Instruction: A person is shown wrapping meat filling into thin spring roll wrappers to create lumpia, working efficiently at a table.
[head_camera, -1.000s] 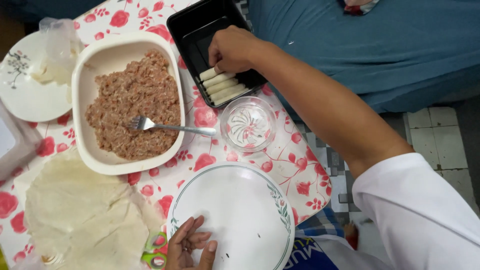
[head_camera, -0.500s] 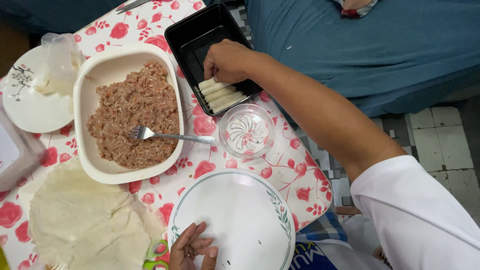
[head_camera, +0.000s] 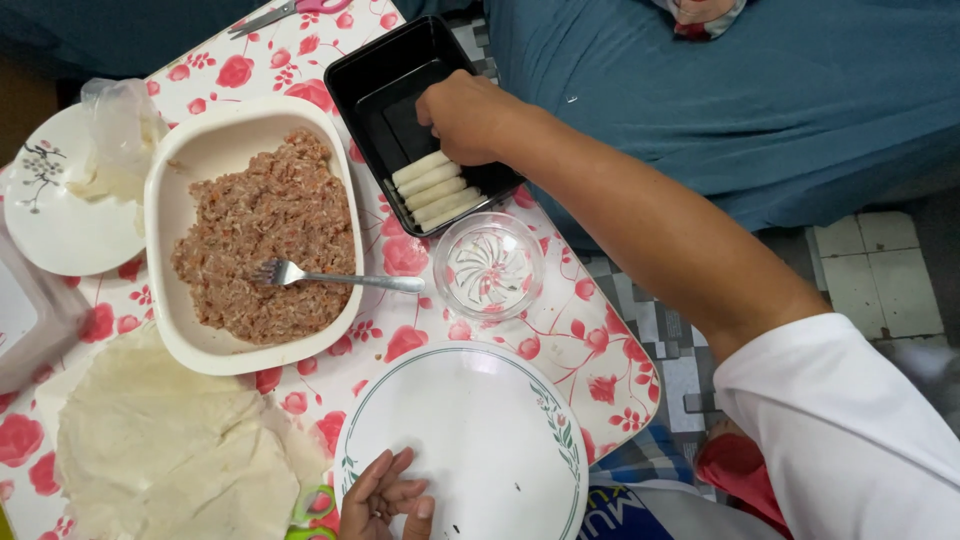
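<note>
Head view, right hand (head_camera: 468, 115): reaches into the black tray (head_camera: 372, 80), fingers curled down over the top of the row of rolls (head_camera: 437, 190); whether it pinches one I cannot tell, as the fingertips are hidden.
Head view, rolls: four or five pale rolls lie side by side in the near end of the tray, touching each other; the far end of the tray is bare.
Head view, left hand (head_camera: 385, 495): rests loosely curled and holding nothing on the near rim of the white plate (head_camera: 470, 440).
Head view, nearby: glass bowl (head_camera: 489, 265) just beside the tray; fork (head_camera: 335, 277) lying in the meat bowl (head_camera: 250, 235); wrappers (head_camera: 160, 450) stacked at the near left.
Risk, rolls: pressing down could, I judge, flatten or split a soft wrapper, or push the row out of line.
Risk, tray: it sits near the table edge (head_camera: 560, 235); a sideways shove from the hand might slide it off.
Risk, forearm: it crosses close above the glass bowl; dropping the elbow could knock it.
</note>
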